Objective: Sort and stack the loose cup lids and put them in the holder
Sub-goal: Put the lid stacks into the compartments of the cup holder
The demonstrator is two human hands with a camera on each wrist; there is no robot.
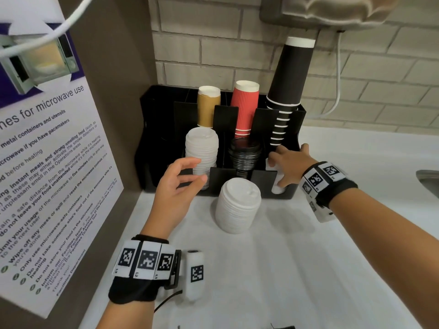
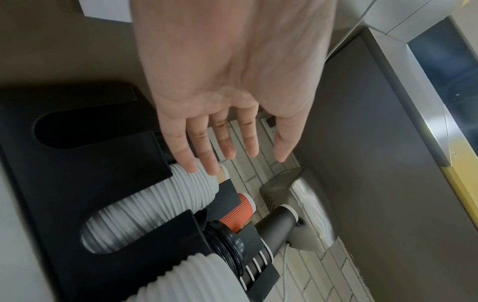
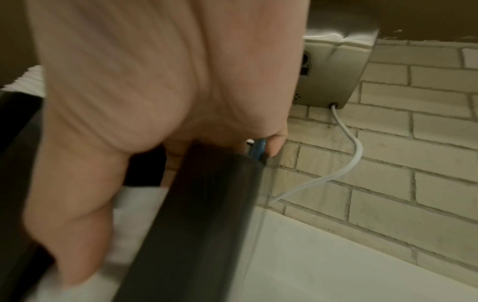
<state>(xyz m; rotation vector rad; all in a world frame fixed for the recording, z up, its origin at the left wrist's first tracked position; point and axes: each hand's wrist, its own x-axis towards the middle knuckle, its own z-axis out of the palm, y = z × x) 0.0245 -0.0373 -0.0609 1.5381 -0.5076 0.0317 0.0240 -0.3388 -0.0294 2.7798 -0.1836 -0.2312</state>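
Observation:
The black holder (image 1: 152,138) (image 2: 64,183) stands against the brick wall. Its left front slot holds a tall stack of white lids (image 1: 202,150) (image 2: 155,214), and the middle slot holds black lids (image 1: 244,155) (image 2: 227,241). My left hand (image 1: 199,169) (image 2: 238,161) hovers open beside the left stack's top, holding nothing. My right hand (image 1: 278,173) reaches into the right front slot and grips a short stack of white lids (image 1: 278,189) (image 3: 134,204), with the thumb (image 3: 77,255) on them in the blurred right wrist view. A loose stack of white lids (image 1: 237,210) (image 2: 194,282) stands on the counter before the holder.
The holder's back row has stacks of brown cups (image 1: 209,108), red cups (image 1: 247,108) and tall black cups (image 1: 289,74). A microwave poster (image 1: 47,162) covers the left side wall. A dispenser (image 1: 332,10) with a white cable hangs above. A sink edge (image 1: 427,179) shows at far right.

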